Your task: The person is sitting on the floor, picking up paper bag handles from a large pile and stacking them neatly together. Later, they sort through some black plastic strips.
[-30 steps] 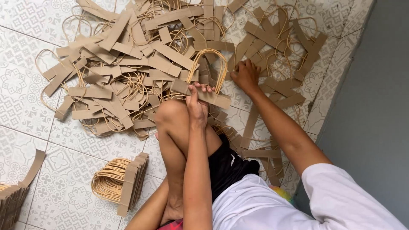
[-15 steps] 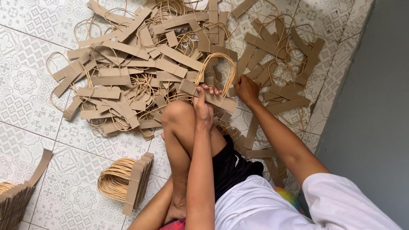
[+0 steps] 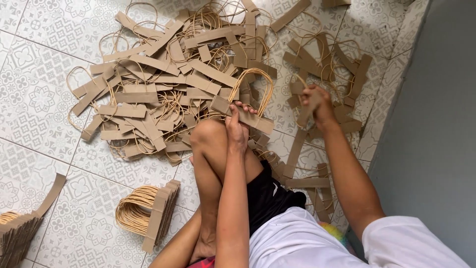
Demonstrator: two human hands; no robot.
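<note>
Your left hand (image 3: pixel 237 130) rests over your raised knee, fingers pinched on a brown kraft-paper strip with a tan twisted-cord loop (image 3: pixel 246 106), a paper-bag handle, held just in front of the knee with its loop arching away from you. Your right hand (image 3: pixel 315 101), out to the right of the left and well apart from it, is closed on a second brown paper handle strip (image 3: pixel 303 115), lifted clear of the floor; how its cord hangs is too blurred to tell.

Beyond both hands, a loose heap of the same brown strips and cord loops (image 3: pixel 163 89) spreads over the patterned grey-and-white floor tiles (image 3: pixel 34 94), with a smaller scatter (image 3: pixel 337 64) beyond your right hand. Below and left of your left hand, beside your leg, stands a neat bundle of stacked handles (image 3: pixel 148 211), loops all facing one way; another stack (image 3: pixel 17 231) shows at the frame's left edge.

Judging by that, a modest share is gathered and stacked, while the far larger part lies unsorted in the heap.
</note>
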